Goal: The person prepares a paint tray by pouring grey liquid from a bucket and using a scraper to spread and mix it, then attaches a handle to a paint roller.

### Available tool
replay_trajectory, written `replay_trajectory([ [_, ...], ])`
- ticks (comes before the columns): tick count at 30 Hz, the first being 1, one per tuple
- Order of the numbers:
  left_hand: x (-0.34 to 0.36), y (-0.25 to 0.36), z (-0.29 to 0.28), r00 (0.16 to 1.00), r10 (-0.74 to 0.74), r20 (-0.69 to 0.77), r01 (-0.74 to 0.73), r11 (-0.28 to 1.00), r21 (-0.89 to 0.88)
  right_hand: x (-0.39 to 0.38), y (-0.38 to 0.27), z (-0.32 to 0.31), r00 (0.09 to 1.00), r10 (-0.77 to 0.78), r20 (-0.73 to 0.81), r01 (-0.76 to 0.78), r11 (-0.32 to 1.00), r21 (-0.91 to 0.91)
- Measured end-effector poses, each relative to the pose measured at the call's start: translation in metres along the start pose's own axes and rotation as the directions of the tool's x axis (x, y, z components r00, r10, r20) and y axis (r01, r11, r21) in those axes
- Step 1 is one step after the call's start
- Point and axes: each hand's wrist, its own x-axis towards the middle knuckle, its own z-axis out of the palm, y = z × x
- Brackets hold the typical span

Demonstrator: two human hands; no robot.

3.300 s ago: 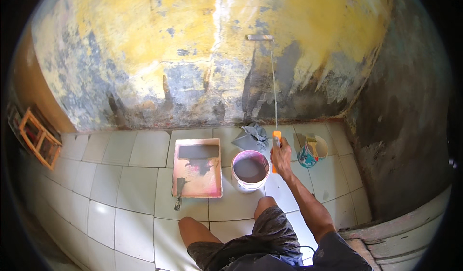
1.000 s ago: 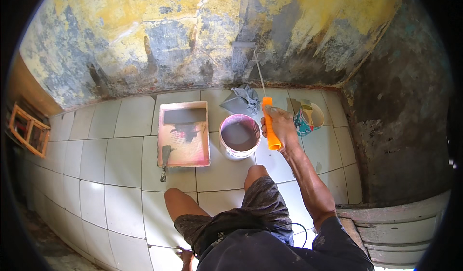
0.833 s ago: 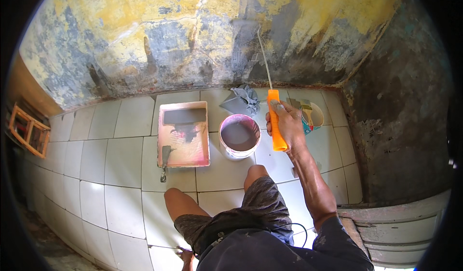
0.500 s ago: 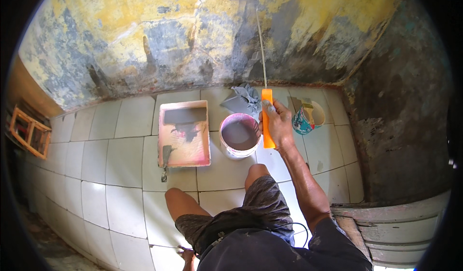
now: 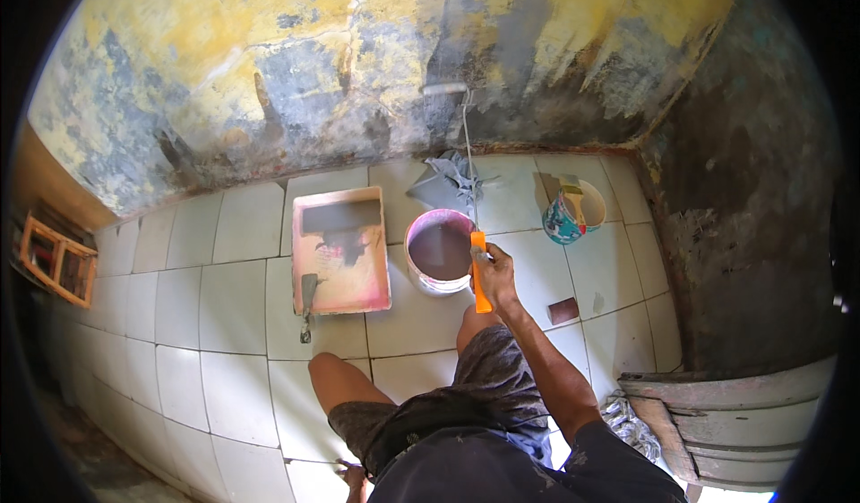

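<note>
My right hand (image 5: 494,275) grips the orange handle (image 5: 480,261) of a long roller; its pale sleeve (image 5: 441,88) is at the lower part of the patchy yellow-and-grey wall (image 5: 233,64). Below, a pink-stained bucket (image 5: 437,250) holds grey paint, with my right hand at its right rim. A pink tray (image 5: 336,290), smeared grey, lies left of it, with a grey-coated tool (image 5: 306,301) at its lower left corner. What looks like my left hand (image 5: 353,474) shows at the bottom beside my shorts, its fingers too unclear to read.
A turquoise container (image 5: 563,227) with a brush (image 5: 573,197) stands right, near a brown square (image 5: 563,311). Grey cloth (image 5: 445,180) lies by the wall. An orange wooden frame (image 5: 58,261) leans at left; weathered wooden boards (image 5: 735,422) and crumpled silvery material (image 5: 632,431) are at lower right.
Since half a second ago the roller has moved down the wall, and my right hand has drawn down and slightly left, toward me. Earlier it had rolled upward.
</note>
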Motion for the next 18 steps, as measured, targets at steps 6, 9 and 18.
replay_trajectory([
  [6,0.0,0.002,0.001,1.0,0.019,-0.014,-0.019,1.0,-0.005,0.019,0.029,-0.007,0.99,0.141,-0.018,-0.14,0.99,0.014],
  [9,0.001,0.002,-0.001,1.0,0.024,-0.019,-0.024,1.0,-0.006,0.033,0.032,-0.009,0.978,0.208,-0.016,-0.207,0.978,0.032],
  [18,0.001,0.007,-0.002,0.999,0.047,-0.019,-0.047,0.999,-0.011,0.023,-0.049,-0.022,0.974,0.213,0.074,-0.225,0.95,0.215],
])
